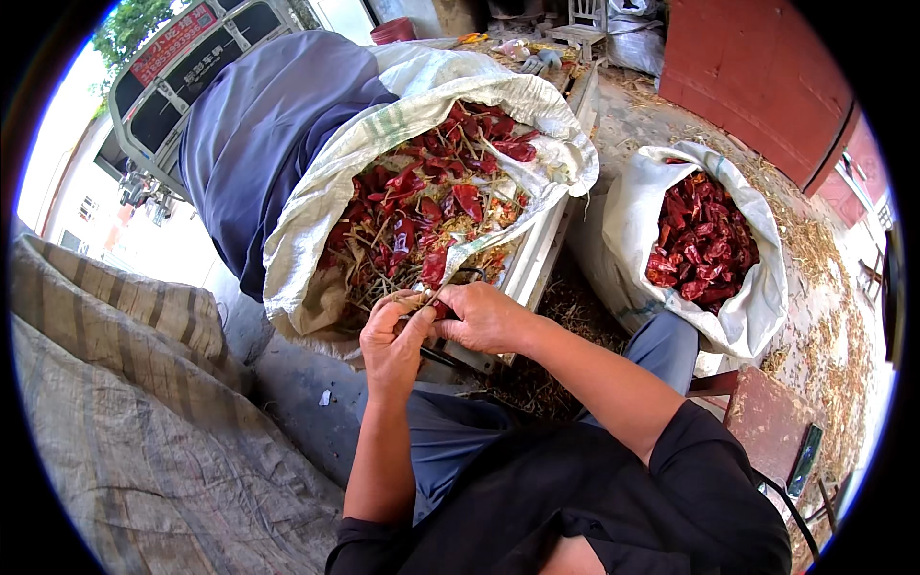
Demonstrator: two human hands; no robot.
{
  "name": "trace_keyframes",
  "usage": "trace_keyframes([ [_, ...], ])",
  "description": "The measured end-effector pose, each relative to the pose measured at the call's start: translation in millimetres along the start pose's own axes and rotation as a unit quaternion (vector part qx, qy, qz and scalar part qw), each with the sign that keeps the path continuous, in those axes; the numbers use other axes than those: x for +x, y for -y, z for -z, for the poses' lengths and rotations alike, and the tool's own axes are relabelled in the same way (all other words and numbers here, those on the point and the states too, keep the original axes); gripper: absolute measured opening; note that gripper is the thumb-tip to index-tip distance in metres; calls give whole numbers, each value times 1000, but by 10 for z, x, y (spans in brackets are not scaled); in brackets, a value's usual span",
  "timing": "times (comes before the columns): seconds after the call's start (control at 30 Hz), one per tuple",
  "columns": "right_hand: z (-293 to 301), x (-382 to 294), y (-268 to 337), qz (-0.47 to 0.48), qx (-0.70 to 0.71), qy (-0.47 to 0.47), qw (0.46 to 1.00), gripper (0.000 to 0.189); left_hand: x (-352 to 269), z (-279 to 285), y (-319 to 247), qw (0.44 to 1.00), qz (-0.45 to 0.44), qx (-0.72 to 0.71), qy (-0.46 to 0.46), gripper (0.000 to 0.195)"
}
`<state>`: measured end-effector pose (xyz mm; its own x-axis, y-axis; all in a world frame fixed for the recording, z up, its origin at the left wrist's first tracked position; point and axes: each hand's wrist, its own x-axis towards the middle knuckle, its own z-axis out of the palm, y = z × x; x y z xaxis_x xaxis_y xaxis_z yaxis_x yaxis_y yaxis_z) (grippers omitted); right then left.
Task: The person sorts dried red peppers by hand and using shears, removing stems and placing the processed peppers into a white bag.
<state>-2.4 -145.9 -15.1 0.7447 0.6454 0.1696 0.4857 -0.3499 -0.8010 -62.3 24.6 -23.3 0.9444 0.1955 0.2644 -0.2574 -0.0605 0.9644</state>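
Both hands meet at the near edge of an open woven sack of dried red chilies, stems and debris. Between finger and thumb, my left hand pinches a thin stem. My right hand is closed on a dark red dried chili, mostly hidden by the fingers, right against the left fingertips. A dark curved metal piece shows just beyond the right hand. To the right stands a second white woven sack, filled with dark red chili pods.
Blue-grey cloth covers the far left of the first sack, which lies on a metal-edged truck bed or platform. A striped tarp hangs at left. A worn wooden stool is at lower right, a red metal door behind. Plant scraps litter the ground.
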Motion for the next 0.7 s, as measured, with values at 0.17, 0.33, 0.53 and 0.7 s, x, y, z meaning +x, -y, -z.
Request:
trace_keyframes([
  [0.17, 10, 7, 58, -4, -58, 17, 998, 33, 12, 45, 11, 980, -97, 173, 5, 9],
  [0.33, 41, -13, 144, -12, -81, 16, 997, 32, -13, -26, 60, 999, 28, -21, -25, 13],
  [0.53, 28, -61, 106, -23, -133, 40, 990, 37, -51, -52, 38, 989, 100, -111, 8, 12],
  [0.7, 70, -97, 158, -15, -133, 46, 990, 43, -72, 18, 5, 987, 118, -112, 3, 10],
])
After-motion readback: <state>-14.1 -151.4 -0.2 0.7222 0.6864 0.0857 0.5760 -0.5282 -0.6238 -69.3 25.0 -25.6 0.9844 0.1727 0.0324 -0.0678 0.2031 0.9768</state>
